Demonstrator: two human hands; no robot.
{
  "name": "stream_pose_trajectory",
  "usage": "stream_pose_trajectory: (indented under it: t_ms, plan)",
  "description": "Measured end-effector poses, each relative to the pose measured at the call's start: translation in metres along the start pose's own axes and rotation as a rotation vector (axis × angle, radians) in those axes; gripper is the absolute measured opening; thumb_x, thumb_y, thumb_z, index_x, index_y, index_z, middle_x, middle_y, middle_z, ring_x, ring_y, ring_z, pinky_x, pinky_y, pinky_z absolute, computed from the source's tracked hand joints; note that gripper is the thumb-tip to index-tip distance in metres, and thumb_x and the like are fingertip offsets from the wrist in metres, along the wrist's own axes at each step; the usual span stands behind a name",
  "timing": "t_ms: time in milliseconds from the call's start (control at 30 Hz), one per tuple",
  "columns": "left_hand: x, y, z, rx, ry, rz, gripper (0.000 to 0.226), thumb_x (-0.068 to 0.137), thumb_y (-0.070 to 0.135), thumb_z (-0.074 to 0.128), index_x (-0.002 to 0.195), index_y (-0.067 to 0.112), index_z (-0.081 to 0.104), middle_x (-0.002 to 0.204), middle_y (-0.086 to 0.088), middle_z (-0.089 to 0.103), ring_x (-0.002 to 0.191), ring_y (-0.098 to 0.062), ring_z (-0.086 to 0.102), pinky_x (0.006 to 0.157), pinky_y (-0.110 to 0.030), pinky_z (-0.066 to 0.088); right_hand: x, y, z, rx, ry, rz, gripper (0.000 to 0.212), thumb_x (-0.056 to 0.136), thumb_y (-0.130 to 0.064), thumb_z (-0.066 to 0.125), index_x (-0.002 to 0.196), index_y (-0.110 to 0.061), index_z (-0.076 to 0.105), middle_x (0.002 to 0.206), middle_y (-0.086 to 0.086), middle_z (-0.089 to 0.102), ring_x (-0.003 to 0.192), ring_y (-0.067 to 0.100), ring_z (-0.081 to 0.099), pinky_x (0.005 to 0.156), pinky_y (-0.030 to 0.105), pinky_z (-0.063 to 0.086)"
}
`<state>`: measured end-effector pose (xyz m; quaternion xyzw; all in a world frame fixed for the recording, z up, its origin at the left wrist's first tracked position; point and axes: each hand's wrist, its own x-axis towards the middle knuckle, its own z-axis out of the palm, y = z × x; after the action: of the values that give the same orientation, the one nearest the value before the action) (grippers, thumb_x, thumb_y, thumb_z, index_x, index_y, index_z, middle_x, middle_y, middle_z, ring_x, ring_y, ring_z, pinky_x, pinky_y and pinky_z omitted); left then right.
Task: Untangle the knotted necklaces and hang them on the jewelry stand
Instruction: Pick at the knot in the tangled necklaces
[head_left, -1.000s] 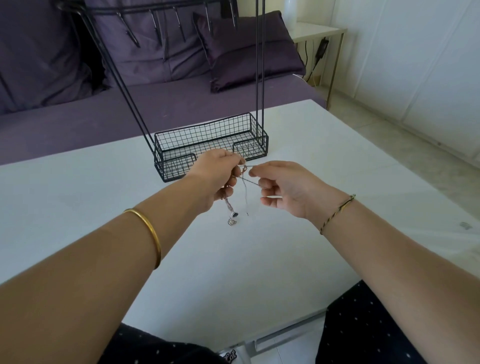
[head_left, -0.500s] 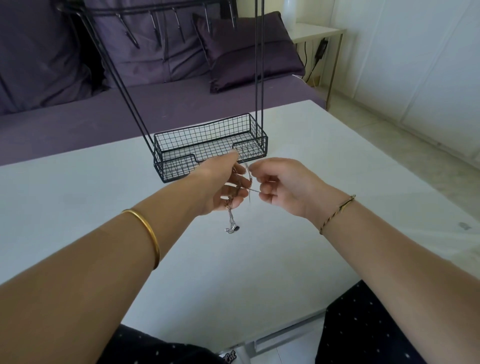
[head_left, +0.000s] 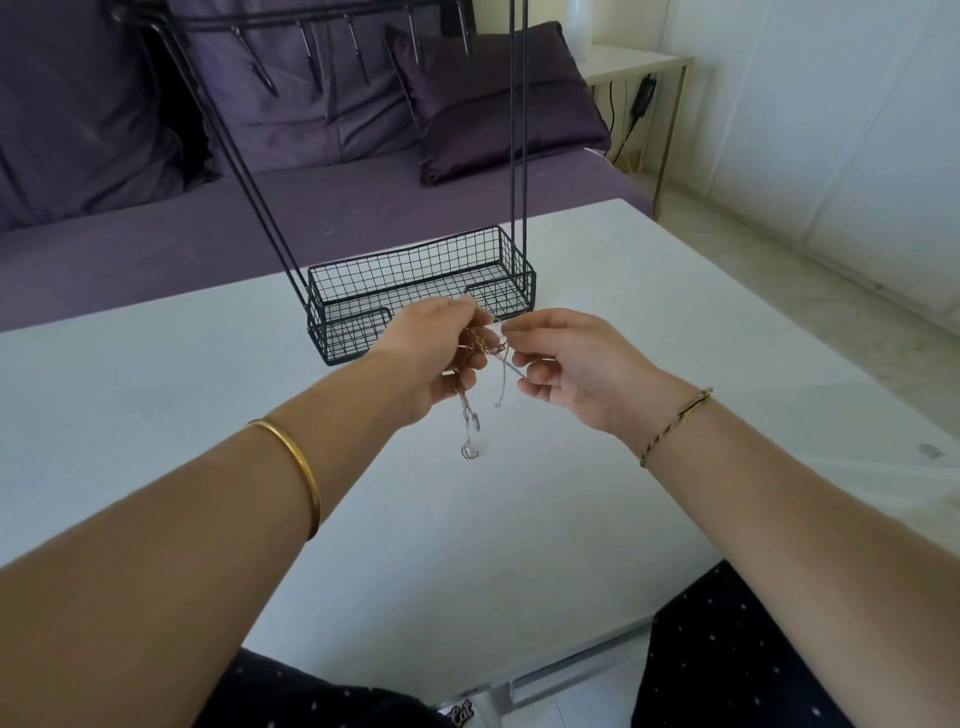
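Head view: a purple sofa (head_left: 156, 249) with cushions fills the background, and a white table (head_left: 156, 415) spreads in front of it. On the table's far side stands a tall black wire jewelry stand (head_left: 415, 260), a mesh basket at its base and two pairs of thin uprights rising to a top bar with a row of hooks (head_left: 358, 57). No chain hangs on any hook that shows, and the basket looks bare.

Just in front of the basket and above the tabletop, the left hand (head_left: 436, 353) and the right hand (head_left: 571, 364) meet. The left hand's fingers are curled round a tangle of thin metal necklaces (head_left: 480, 345). The right hand pinches a strand between thumb and forefinger close beside the knot, its other fingers loosely bent.

The tangle looks like fine chains in copper and silver tones bunched into a small clump between the fingertips. One doubled length drops below the left hand and ends in a small silver pendant (head_left: 469, 452), which hangs just over the table. A shorter silver strand (head_left: 501, 384) dangles loose between the hands.

As I judge it, the task is early: the chains are knotted together, none is freed, and all the hanging remains.
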<state>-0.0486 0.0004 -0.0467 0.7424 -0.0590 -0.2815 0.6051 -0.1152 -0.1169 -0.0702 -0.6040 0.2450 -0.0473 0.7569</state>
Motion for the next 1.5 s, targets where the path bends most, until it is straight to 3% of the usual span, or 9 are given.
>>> stream_pose_trajectory:
  t_ms: [167, 400, 567, 767, 933, 1133, 1267, 1367, 1500]
  plan:
    - [-0.003, 0.000, 0.000, 0.159, -0.066, -0.034, 0.035, 0.102, 0.036, 0.040, 0.081, 0.014, 0.057, 0.054, 0.000, 0.054, 0.045, -0.012, 0.043, 0.046, -0.023, 0.035, -0.001, -0.001, -0.001, 0.030, -0.016, -0.002, 0.020, 0.094, -0.001, 0.052, 0.086, -0.013, 0.067, 0.063, 0.002, 0.061, 0.042, 0.008, 0.044, 0.060, 0.025, 0.049]
    - [-0.001, -0.001, -0.003, 0.184, -0.041, -0.062, 0.046, 0.102, 0.041, 0.033, 0.077, 0.012, 0.059, 0.058, -0.004, 0.063, 0.049, -0.014, 0.046, 0.045, -0.022, 0.032, -0.002, -0.004, 0.000, 0.033, 0.020, 0.046, 0.023, 0.089, 0.004, 0.048, 0.078, -0.011, 0.062, 0.067, 0.005, 0.059, 0.049, 0.011, 0.044, 0.068, 0.029, 0.052]
    - [-0.001, -0.002, -0.002, 0.184, -0.057, -0.112, 0.057, 0.101, 0.052, 0.026, 0.082, 0.010, 0.059, 0.079, -0.012, 0.074, 0.053, -0.015, 0.047, 0.050, -0.024, 0.032, -0.002, -0.004, 0.002, -0.006, -0.004, 0.085, 0.015, 0.088, 0.000, 0.050, 0.078, -0.006, 0.060, 0.067, 0.007, 0.057, 0.053, 0.016, 0.051, 0.079, 0.036, 0.053]
    - [0.001, -0.003, -0.002, 0.214, -0.040, -0.129, 0.057, 0.099, 0.056, 0.025, 0.083, 0.011, 0.057, 0.070, -0.007, 0.072, 0.055, -0.016, 0.050, 0.051, -0.025, 0.032, -0.003, -0.005, 0.001, -0.061, -0.027, 0.074, 0.019, 0.084, 0.000, 0.045, 0.080, -0.006, 0.062, 0.069, 0.007, 0.062, 0.055, 0.016, 0.062, 0.075, 0.031, 0.050]
    - [0.000, -0.003, -0.001, 0.228, -0.059, -0.151, 0.057, 0.098, 0.059, 0.024, 0.086, 0.012, 0.054, 0.074, -0.008, 0.073, 0.059, -0.019, 0.053, 0.051, -0.024, 0.032, -0.003, -0.002, 0.001, -0.175, -0.060, -0.021, 0.016, 0.083, 0.003, 0.058, 0.078, -0.009, 0.067, 0.070, 0.010, 0.060, 0.066, 0.021, 0.061, 0.080, 0.032, 0.051]
    - [-0.001, -0.001, -0.001, 0.286, -0.082, -0.151, 0.060, 0.097, 0.060, 0.023, 0.085, 0.012, 0.056, 0.083, -0.010, 0.075, 0.065, -0.020, 0.055, 0.051, -0.023, 0.032, 0.000, 0.003, -0.001, -0.131, 0.045, -0.132, 0.015, 0.088, 0.000, 0.057, 0.083, -0.012, 0.063, 0.075, 0.003, 0.065, 0.060, 0.012, 0.062, 0.066, 0.026, 0.051]
    - [0.000, -0.001, 0.001, 0.292, -0.091, -0.132, 0.058, 0.097, 0.060, 0.025, 0.085, 0.012, 0.056, 0.076, -0.008, 0.074, 0.063, -0.019, 0.056, 0.052, -0.024, 0.034, 0.000, 0.007, 0.003, -0.160, 0.098, -0.157, 0.017, 0.090, -0.001, 0.055, 0.081, -0.015, 0.061, 0.072, 0.002, 0.064, 0.062, 0.012, 0.058, 0.068, 0.027, 0.049]
    - [0.002, -0.002, 0.001, 0.294, 0.002, -0.011, 0.049, 0.099, 0.053, 0.034, 0.087, 0.011, 0.056, 0.057, -0.004, 0.067, 0.060, -0.018, 0.054, 0.058, -0.028, 0.042, 0.003, 0.006, 0.000, -0.156, 0.139, -0.146, 0.019, 0.091, -0.001, 0.054, 0.079, -0.015, 0.060, 0.069, 0.002, 0.061, 0.063, 0.011, 0.054, 0.066, 0.025, 0.047]
    - [0.007, -0.003, -0.005, 0.141, 0.100, 0.183, 0.037, 0.099, 0.036, 0.048, 0.071, 0.013, 0.054, 0.041, 0.005, 0.053, 0.078, -0.019, 0.065, 0.071, -0.029, 0.049, 0.005, 0.004, -0.005, -0.110, 0.128, -0.081, 0.016, 0.091, -0.002, 0.057, 0.079, -0.013, 0.058, 0.069, 0.003, 0.058, 0.062, 0.013, 0.055, 0.064, 0.025, 0.048]
